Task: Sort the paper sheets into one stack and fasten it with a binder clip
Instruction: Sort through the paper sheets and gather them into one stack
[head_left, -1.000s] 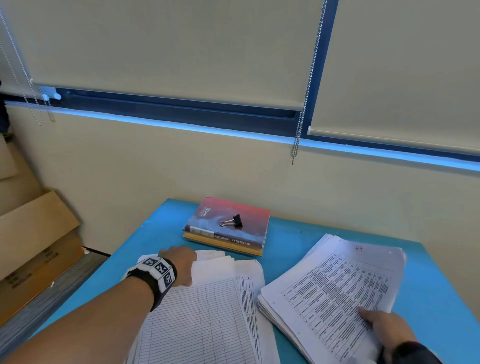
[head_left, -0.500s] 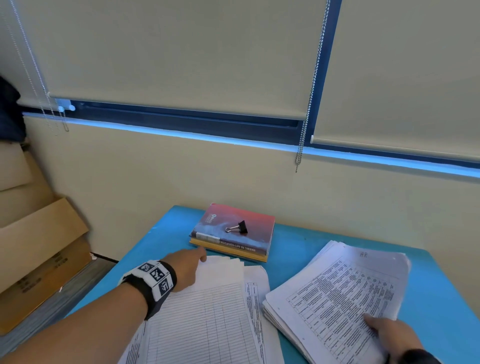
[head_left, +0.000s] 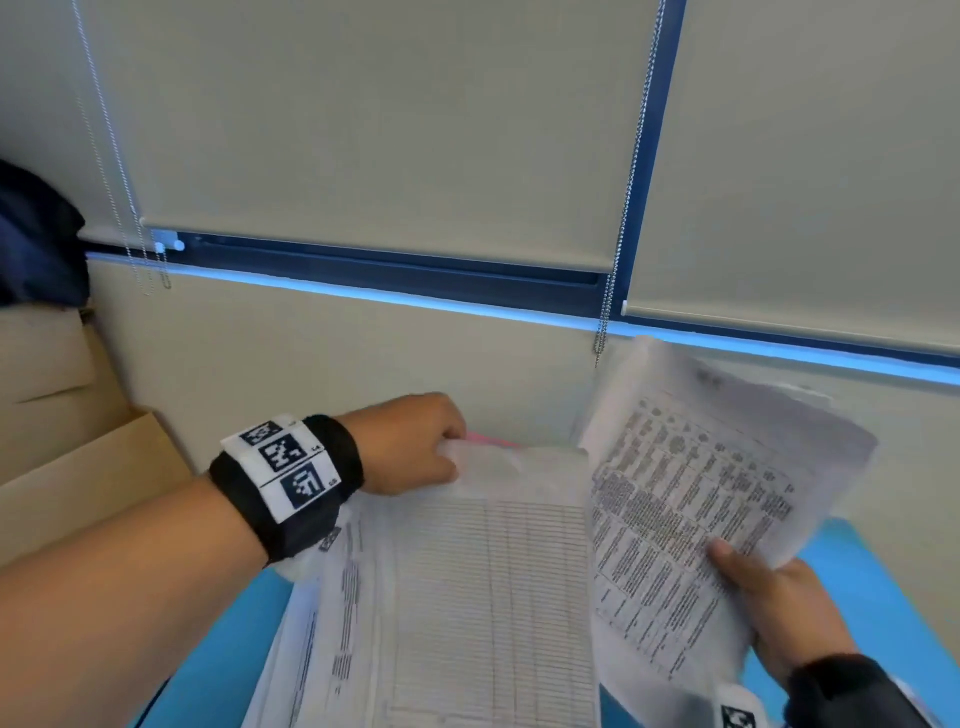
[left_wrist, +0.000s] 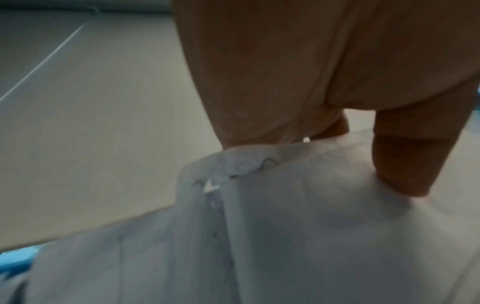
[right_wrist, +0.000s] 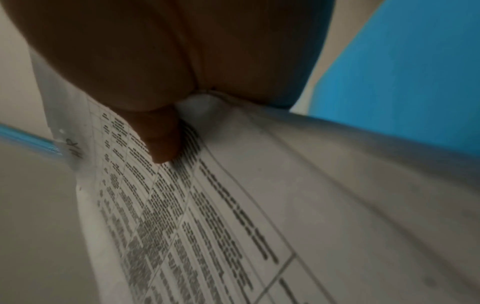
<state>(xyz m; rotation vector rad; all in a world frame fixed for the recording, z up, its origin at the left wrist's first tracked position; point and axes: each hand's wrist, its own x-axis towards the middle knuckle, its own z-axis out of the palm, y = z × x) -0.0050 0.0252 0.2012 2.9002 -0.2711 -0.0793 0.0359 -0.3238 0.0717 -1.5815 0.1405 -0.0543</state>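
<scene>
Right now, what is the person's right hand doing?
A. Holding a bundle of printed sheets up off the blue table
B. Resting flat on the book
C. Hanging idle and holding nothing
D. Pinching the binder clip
A: the right hand grips the lower edge of the bundle of printed sheets, thumb on the printed face, and the bundle is raised above the blue table.

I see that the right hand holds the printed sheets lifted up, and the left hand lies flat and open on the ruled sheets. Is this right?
Not quite. The left hand grips the far edge of the ruled sheets, as the left wrist view shows. The right hand does hold the printed sheets lifted.
</scene>
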